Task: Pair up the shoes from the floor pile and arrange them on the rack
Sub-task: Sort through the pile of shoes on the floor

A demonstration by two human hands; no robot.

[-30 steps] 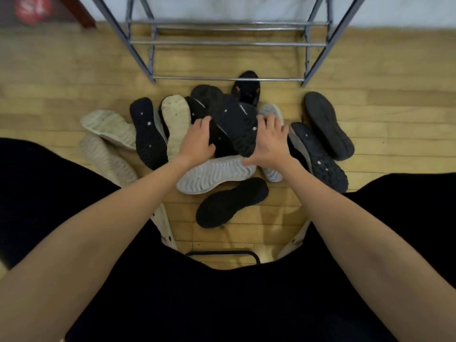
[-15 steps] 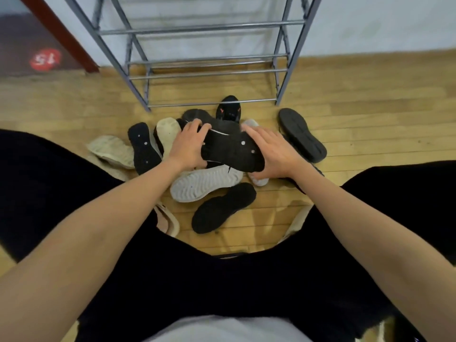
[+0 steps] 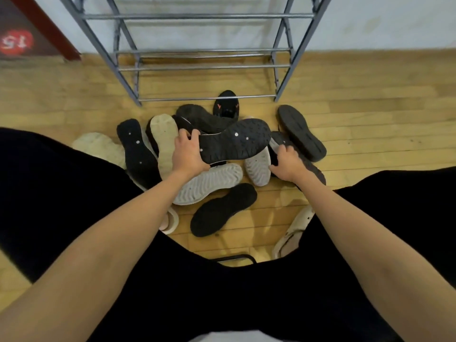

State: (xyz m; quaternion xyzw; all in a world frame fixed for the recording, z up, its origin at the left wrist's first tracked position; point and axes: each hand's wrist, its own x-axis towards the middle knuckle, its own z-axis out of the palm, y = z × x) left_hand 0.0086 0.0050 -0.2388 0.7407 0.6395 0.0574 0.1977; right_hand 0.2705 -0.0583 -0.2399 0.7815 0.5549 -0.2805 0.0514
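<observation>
A pile of shoes lies sole-up on the wooden floor in front of a grey metal rack (image 3: 197, 67). My left hand (image 3: 188, 154) grips the heel end of a black sneaker (image 3: 234, 141) with white dots on its sole, held above the pile. My right hand (image 3: 287, 164) rests on a dark grey-soled shoe (image 3: 312, 167) at the pile's right, fingers curled over its edge. A second black dotted-sole sneaker (image 3: 137, 150) lies at the left, beside a cream-soled shoe (image 3: 164, 141).
More shoes surround the pile: a white ribbed sole (image 3: 209, 183), a black sole (image 3: 222, 209) nearest me, a dark sole (image 3: 301, 132) at right, beige shoes (image 3: 98, 146) at left. My black-clad legs flank the pile. The rack's bars hold nothing.
My left hand lifted the black dotted sneaker and turned it to the right. My right hand let go of it and dropped onto the dark shoe at the right. The view tilted up.
</observation>
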